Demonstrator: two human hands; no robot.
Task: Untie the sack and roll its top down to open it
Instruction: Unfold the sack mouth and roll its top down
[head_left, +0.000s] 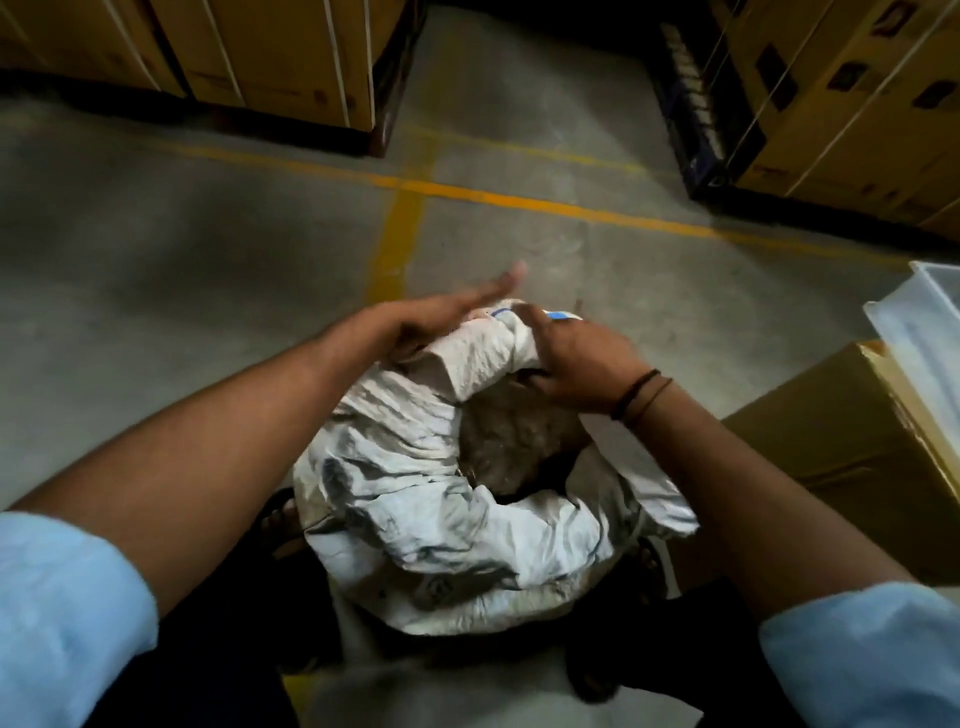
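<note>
A crumpled white woven sack (415, 499) stands on the floor between my feet, its mouth open and its top rim folded outward in a thick roll. Brownish contents (511, 441) show inside. My left hand (441, 317) lies flat against the far left part of the rim, fingers stretched out and pointing away from me. My right hand (576, 358) grips the far right part of the rolled rim, fingers curled over the fabric. A dark band circles my right wrist. No tie is visible on the sack.
Cardboard boxes on dark pallets stand at the back left (270, 62) and back right (841, 104). An open cardboard box (841, 467) sits close on my right, with a clear plastic bin (924, 322) behind it. Yellow lines (400, 228) mark the concrete floor.
</note>
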